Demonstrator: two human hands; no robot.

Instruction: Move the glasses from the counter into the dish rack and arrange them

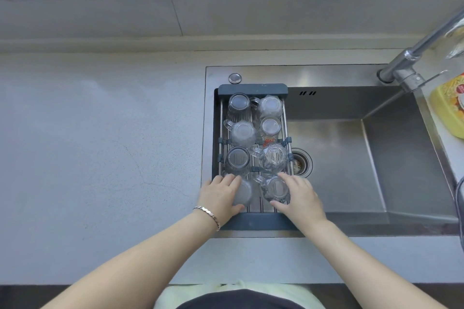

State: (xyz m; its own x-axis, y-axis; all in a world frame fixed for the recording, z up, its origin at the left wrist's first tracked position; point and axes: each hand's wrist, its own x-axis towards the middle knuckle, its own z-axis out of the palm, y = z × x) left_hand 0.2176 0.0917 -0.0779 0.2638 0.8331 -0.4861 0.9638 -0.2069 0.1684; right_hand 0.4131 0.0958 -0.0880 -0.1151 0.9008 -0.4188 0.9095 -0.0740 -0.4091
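Note:
A dark blue dish rack [253, 89] spans the left end of the steel sink. Several clear glasses and handled mugs stand upside down in it in two columns. My left hand [222, 195] wraps a frosted glass [244, 192] at the rack's near left corner. My right hand [300, 195] grips a clear handled glass [275, 189] at the near right corner. Both glasses sit inside the rack, side by side. Further back stand a ribbed glass [238, 158] and a handled mug [273, 157].
The grey counter [100, 145] stretches to the left. The sink basin [364, 158] with its drain lies right of the rack, the faucet [411, 57] above it. A yellow bottle [449, 105] stands at the far right. Pots and clutter line the back ledge.

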